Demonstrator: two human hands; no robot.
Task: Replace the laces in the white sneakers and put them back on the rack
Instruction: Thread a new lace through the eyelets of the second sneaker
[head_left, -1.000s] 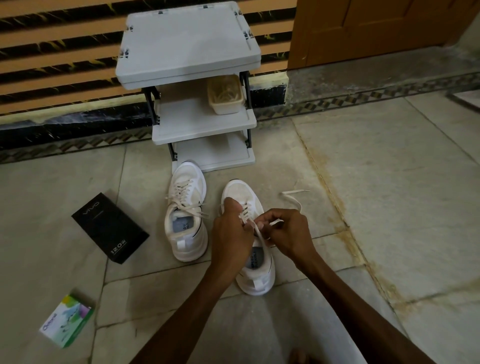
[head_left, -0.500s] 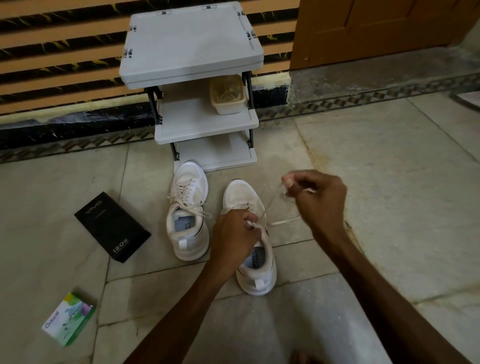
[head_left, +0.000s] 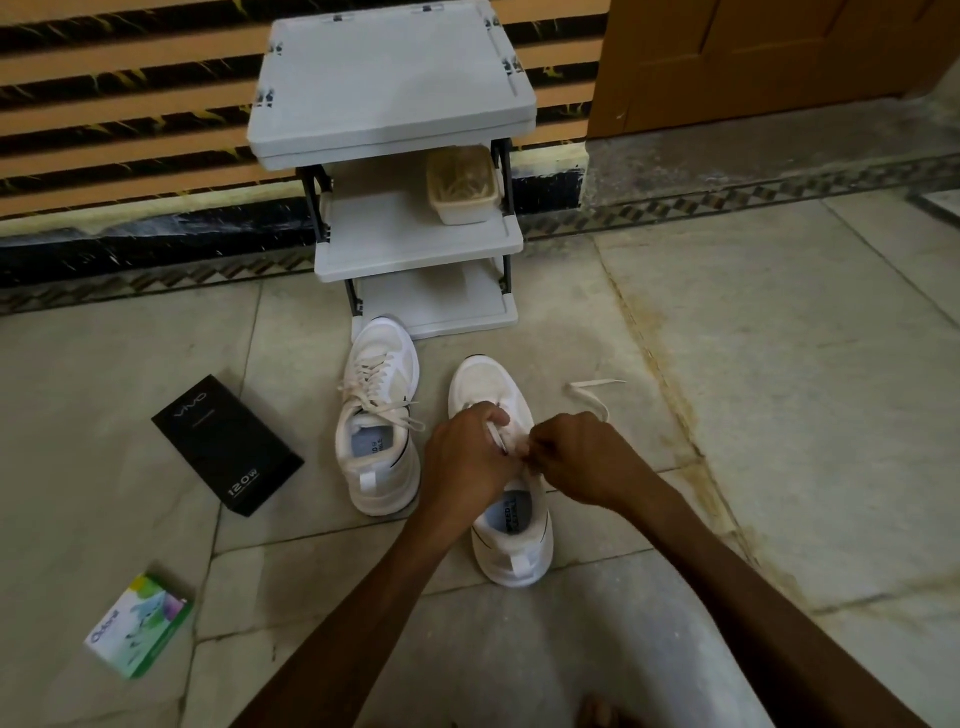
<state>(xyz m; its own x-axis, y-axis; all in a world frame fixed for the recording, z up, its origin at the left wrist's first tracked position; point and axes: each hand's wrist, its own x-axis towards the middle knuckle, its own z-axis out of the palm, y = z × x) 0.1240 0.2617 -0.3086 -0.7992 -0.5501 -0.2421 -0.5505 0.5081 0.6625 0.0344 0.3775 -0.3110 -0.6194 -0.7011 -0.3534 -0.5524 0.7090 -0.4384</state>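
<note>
from the head camera we see two white sneakers side by side on the tiled floor (head_left: 779, 364), toes pointing at a grey rack (head_left: 395, 93) with three shelves that stands against the striped wall; the laced sneaker (head_left: 376, 431) is on the left, just in front of the rack's bottom shelf, its loose ends draped across the collar; the second sneaker (head_left: 511, 545) is just beside it on the right, under both hands; the left hand (head_left: 467, 457) curls over the tongue area and pinches a strand of the lace (head_left: 597, 384); the right hand (head_left: 582, 457) touches it, fingers curled, pinching the same lace at the eyelets; the free end trails onto the floor right of the toe; a beige tub (head_left: 462, 184) sits on the middle shelf; a black box (head_left: 226, 444) and a green carton (head_left: 140, 626) lie on the floor well left of the sneakers.
</note>
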